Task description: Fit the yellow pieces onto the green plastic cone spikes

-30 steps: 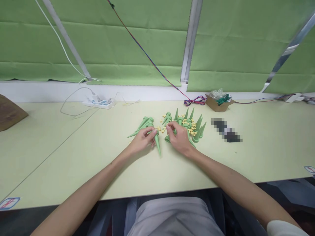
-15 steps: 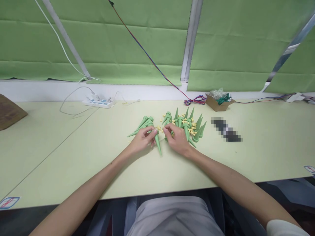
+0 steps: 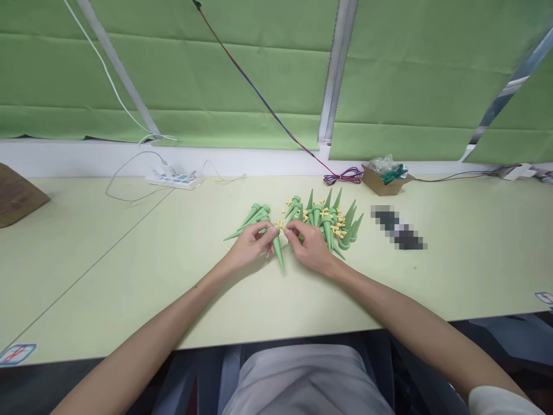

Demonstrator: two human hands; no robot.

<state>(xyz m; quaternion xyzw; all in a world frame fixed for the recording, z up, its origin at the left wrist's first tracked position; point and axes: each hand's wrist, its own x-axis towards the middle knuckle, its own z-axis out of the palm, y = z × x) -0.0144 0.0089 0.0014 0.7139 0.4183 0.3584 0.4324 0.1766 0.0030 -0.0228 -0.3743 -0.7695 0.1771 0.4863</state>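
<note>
My left hand (image 3: pixel 253 243) grips a green plastic watering spike (image 3: pixel 278 253) by its capped end, the point hanging down toward me. Close beside that cap, my right hand (image 3: pixel 310 245) is closed in a pinch; whatever its fingertips hold is too small to make out. Behind my left hand lie several more green spikes (image 3: pixel 248 216). A larger pile of green spikes (image 3: pixel 327 227) spreads behind and to the right of my right hand. Small yellow valve pieces (image 3: pixel 341 222) are scattered among them, and a few yellow pieces (image 3: pixel 280 223) lie between my hands.
A small cardboard box (image 3: pixel 384 185) with clear plastic and dark green material stands at the back right. Nearby are a bundled red-blue cable (image 3: pixel 343 176) and a blurred dark object (image 3: pixel 397 229). A white power strip (image 3: pixel 173 180) sits back left; a brown object (image 3: pixel 19 196) is far left.
My right fingertips have moved slightly left, closer to the cap of the spike. The left hand keeps the spike in nearly the same place.
</note>
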